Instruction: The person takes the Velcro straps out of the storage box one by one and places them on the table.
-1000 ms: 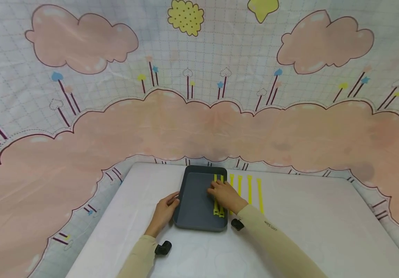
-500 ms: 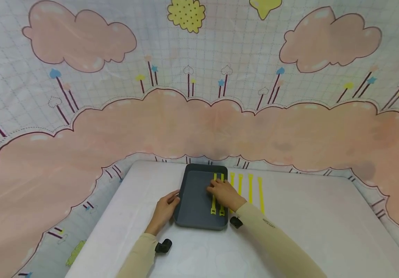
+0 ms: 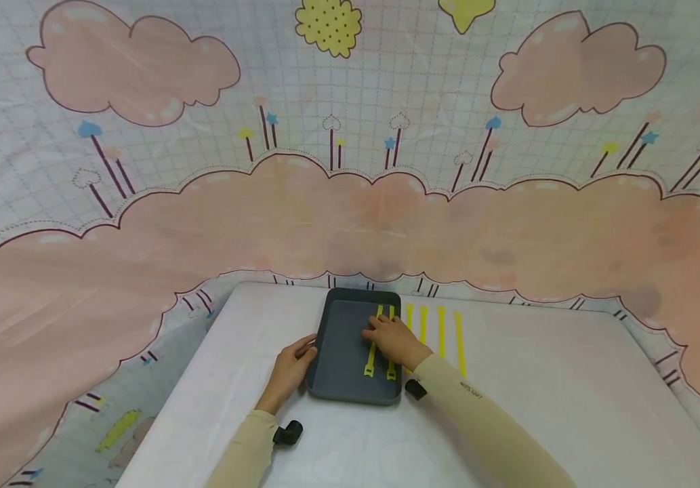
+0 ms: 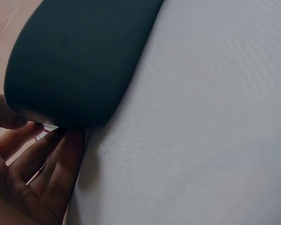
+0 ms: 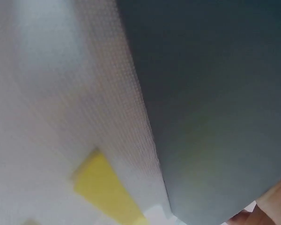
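Note:
A dark grey tray [image 3: 343, 352] lies on the white table in the head view. My left hand [image 3: 289, 371] holds its left side; in the left wrist view the thumb is at the rim and the fingers [image 4: 61, 164] meet the wall from below. Two yellow cable straps with slotted ends lie in the tray's right part. My right hand [image 3: 394, 341] reaches over the right rim, its fingertips at the left strap [image 3: 370, 362], which slants; the hand hides the strap's middle. The right strap [image 3: 391, 369] runs nearly straight beneath the hand.
Several more yellow straps [image 3: 442, 332] lie in a row on the table [image 3: 557, 393], right of the tray. One strap [image 5: 107, 187] shows beside the tray wall in the right wrist view. A cloud-patterned cloth [image 3: 350, 224] hangs behind the table.
The near end of the left strap has swung to the left, so it slants away from the right strap. Both hands have stayed nearly in place.

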Demonstrator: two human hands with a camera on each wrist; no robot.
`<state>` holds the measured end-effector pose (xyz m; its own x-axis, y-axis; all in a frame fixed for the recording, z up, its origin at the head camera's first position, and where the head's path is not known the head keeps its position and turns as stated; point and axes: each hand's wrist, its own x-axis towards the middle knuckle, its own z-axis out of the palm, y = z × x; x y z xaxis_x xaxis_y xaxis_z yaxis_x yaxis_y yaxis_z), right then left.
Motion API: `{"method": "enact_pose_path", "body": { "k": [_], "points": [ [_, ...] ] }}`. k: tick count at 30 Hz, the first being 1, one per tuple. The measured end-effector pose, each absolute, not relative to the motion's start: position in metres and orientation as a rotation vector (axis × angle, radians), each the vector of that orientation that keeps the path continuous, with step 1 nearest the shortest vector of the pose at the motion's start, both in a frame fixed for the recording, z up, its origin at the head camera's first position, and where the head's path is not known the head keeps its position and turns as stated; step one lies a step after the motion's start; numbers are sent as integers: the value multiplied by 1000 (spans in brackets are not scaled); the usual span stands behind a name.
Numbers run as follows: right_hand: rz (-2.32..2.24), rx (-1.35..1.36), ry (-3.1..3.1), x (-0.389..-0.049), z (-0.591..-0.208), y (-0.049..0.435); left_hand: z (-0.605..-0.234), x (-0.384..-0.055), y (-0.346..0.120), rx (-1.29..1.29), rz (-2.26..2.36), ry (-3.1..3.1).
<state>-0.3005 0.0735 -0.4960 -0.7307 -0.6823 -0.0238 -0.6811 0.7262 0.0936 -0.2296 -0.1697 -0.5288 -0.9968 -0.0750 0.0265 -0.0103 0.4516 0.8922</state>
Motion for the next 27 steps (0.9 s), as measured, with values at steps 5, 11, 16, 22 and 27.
{"method": "enact_pose_path", "body": {
  "k": [5, 11, 16, 22, 27],
  "points": [
    [-179, 1193, -2860, -299, -495, 75, -526, -228, -168, 82, -1632, -2618],
    [-179, 1238, -2768, -296, -496, 77, -528, -226, -167, 93, -1616, -2625],
    [-179, 1270, -2675, -295, -499, 80, -528, -224, -166, 91, -1609, -2627],
    [-146, 1291, -2583, -292, -497, 81, -530, -224, -166, 82, -1618, -2619],
    [-104, 1295, -2568, -287, -494, 82, -530, -222, -167, 95, -1611, -2619]
  ]
}}
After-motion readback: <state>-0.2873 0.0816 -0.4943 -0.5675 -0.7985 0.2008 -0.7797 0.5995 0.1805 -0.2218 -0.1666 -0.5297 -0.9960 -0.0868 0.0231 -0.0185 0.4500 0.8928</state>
